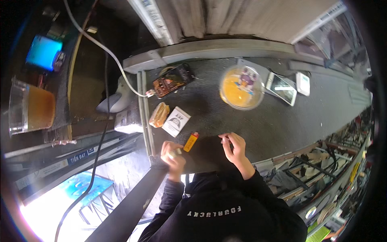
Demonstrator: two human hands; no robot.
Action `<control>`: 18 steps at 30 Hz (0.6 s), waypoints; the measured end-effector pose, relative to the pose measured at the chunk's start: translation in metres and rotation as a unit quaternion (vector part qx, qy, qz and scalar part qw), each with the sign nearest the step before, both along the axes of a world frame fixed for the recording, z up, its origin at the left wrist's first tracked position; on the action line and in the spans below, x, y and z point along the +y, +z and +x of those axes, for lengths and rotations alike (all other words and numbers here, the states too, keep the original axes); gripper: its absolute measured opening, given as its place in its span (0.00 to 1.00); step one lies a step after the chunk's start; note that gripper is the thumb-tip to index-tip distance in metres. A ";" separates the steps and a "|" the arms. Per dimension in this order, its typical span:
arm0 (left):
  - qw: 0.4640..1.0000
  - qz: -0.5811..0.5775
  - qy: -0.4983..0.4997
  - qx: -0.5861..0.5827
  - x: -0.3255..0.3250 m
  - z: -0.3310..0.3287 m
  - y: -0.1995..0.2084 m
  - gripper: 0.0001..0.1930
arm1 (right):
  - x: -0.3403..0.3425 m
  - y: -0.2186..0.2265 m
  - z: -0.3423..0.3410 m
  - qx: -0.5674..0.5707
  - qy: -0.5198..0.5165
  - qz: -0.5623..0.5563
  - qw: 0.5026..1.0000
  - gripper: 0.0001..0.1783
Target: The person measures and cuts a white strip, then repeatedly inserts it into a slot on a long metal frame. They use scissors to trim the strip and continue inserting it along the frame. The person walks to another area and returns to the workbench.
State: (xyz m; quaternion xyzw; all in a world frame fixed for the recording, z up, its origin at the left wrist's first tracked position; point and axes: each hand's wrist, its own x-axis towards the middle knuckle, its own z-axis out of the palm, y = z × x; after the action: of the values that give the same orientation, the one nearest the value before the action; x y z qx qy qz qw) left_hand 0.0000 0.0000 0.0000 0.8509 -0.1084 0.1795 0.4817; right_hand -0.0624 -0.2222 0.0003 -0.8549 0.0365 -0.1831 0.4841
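My left hand (173, 156) is closed near the front left of the dark tabletop, blurred by motion. Between its fingers shows a small pale yellowish piece, its kind unclear. My right hand (235, 151) hovers over the front edge with thumb and fingertips curled together; whatever they pinch is too small to make out. An orange-yellow lighter (191, 142) lies just right of my left hand. Beyond it are a white cigarette packet (176, 122) and a bread-like bun or sandwich (159, 115).
A clear round tub (242, 88) with yellow-orange colouring stands at the back. Beside it lie a white-framed device (281, 88) and a white box (302, 84). A cable (121, 66) reaches a phone (173, 81). Far left is a brown drink (37, 105); metal scraps (318, 169) fill the right.
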 end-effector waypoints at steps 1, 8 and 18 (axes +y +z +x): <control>1.000 -0.001 0.010 -0.018 0.001 0.000 -0.006 0.24 | -0.007 0.003 -0.011 -0.005 -0.024 0.012 1.000 0.06; 0.994 -0.027 0.066 -0.084 -0.007 -0.008 -0.018 0.20 | -0.130 0.026 -0.099 -0.074 -0.289 -0.020 0.954 0.07; 0.952 -0.099 0.066 -0.282 -0.285 -0.086 0.053 0.17 | -0.425 0.054 -0.321 -0.270 -0.700 0.067 0.658 0.11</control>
State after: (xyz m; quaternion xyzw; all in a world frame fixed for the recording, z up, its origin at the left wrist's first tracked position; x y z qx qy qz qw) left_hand -0.0861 -0.2852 0.0529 0.7187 -0.1649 0.4535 0.5006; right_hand -0.3834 -0.6474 0.0545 -0.4550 0.5036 -0.6877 0.2576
